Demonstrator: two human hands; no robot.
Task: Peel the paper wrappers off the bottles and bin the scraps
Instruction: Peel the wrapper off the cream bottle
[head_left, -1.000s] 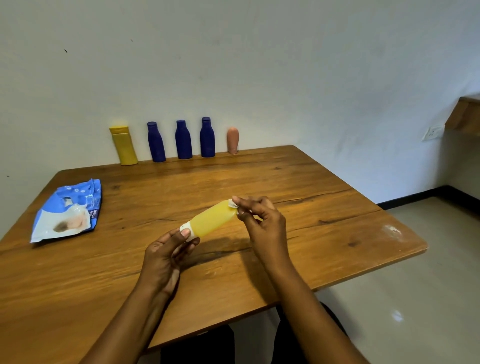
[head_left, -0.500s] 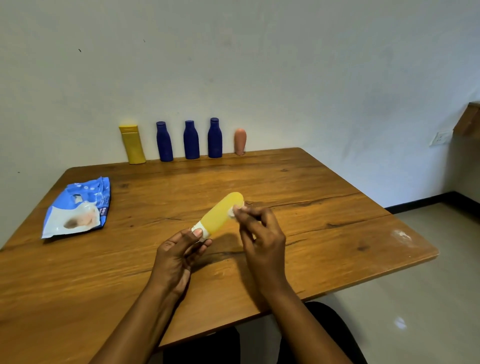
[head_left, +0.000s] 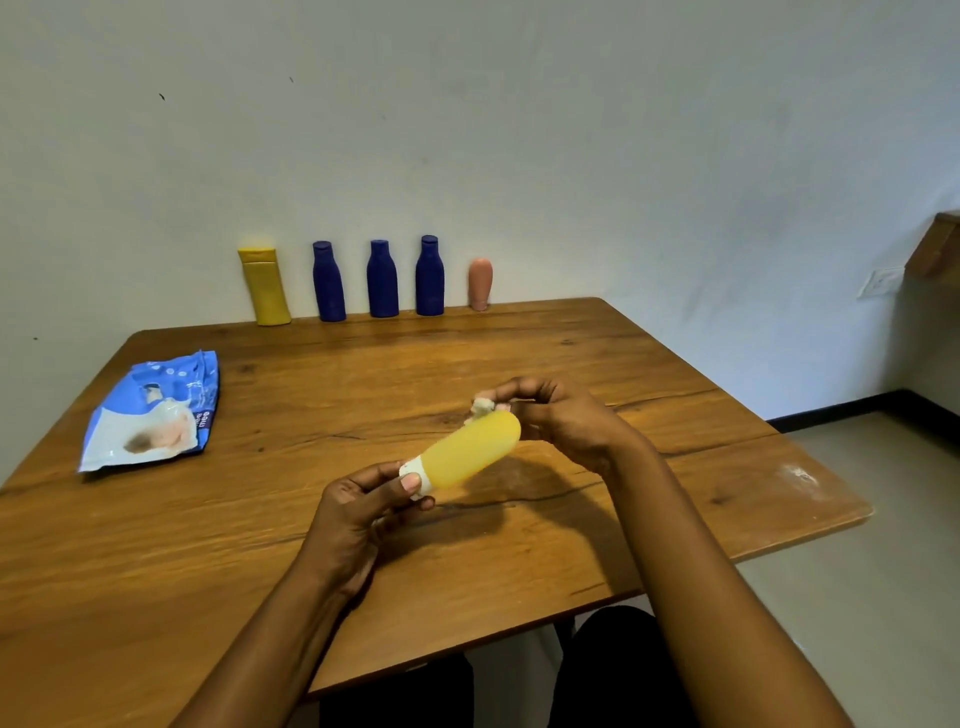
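Note:
A translucent yellow bottle (head_left: 470, 451) with a white cap is held slanted above the middle of the wooden table (head_left: 519, 545). My left hand (head_left: 363, 512) grips it at the cap end. My right hand (head_left: 563, 421) sits at the bottle's rounded far end and pinches a small crumpled white paper scrap (head_left: 482, 406) between its fingertips. The bottle's body shows no wrapper.
Along the wall at the back of the table stand a yellow bottle (head_left: 266, 287), three dark blue bottles (head_left: 382, 279) and a small pink bottle (head_left: 480, 283). A blue and white plastic packet (head_left: 153, 413) lies at the left. Floor shows beyond the right edge.
The right hand has pulled a paper scrap off the bottle's far end and lifted it slightly above the tip. The left hand keeps its grip on the cap end.

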